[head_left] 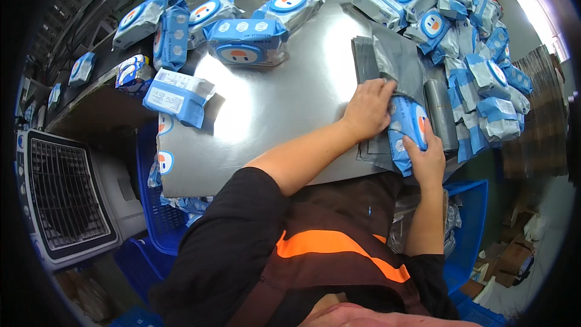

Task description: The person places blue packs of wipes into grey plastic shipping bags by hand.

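Note:
My right hand grips a blue and white soft pack of wipes near the front edge of the metal table. The far end of that pack lies inside the mouth of a grey plastic mailing bag. With its fingers closed on the bag's edge, my left hand is beside the pack. More flat grey bags lie beneath and left of the held one. A rolled or folded grey plastic bundle rests just right of the pack.
Many wipes packs are heaped at the right, and several packs stand at the left by a dark conveyor belt. Blue plastic crates sit below the table on both sides. A grilled heater or fan unit is at the lower left.

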Motion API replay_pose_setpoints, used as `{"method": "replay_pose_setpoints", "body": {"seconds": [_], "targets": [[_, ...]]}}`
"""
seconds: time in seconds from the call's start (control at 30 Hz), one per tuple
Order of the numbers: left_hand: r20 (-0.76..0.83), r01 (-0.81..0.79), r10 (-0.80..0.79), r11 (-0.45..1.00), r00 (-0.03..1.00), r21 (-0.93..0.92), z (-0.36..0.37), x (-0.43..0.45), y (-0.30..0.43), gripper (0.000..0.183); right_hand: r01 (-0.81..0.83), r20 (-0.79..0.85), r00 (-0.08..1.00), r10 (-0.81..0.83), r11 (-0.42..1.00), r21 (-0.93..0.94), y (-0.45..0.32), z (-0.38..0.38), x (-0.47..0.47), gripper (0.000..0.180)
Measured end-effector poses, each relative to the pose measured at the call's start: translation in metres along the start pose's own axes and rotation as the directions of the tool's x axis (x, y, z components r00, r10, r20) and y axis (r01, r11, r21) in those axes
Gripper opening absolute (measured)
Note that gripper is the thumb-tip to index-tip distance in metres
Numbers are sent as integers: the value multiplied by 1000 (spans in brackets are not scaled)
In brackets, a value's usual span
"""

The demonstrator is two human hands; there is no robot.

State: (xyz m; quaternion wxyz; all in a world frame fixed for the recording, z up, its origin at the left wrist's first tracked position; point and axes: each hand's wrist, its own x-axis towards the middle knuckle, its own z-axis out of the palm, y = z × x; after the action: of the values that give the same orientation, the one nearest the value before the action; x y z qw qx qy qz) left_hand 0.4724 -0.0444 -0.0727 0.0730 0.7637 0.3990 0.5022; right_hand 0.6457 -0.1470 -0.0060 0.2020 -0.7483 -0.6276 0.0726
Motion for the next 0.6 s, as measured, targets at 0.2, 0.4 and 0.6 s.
{"method": "replay_pose_setpoints", "body": {"seconds": [0.2,0.4,0.6], "targets": [[338,18,-70,988,939,156,16,-10,11,63,-378,338,919,206,209,902,46,7,19,63],[524,263,-190,962,830,-68,-4,-27,44,75,9,-310,947,86,956,295,32,17,2,84],[650,384,-298,923,699,10,-14,-34,27,75,26,140,988,-70,956,293,30,-4,-8,107]]}}
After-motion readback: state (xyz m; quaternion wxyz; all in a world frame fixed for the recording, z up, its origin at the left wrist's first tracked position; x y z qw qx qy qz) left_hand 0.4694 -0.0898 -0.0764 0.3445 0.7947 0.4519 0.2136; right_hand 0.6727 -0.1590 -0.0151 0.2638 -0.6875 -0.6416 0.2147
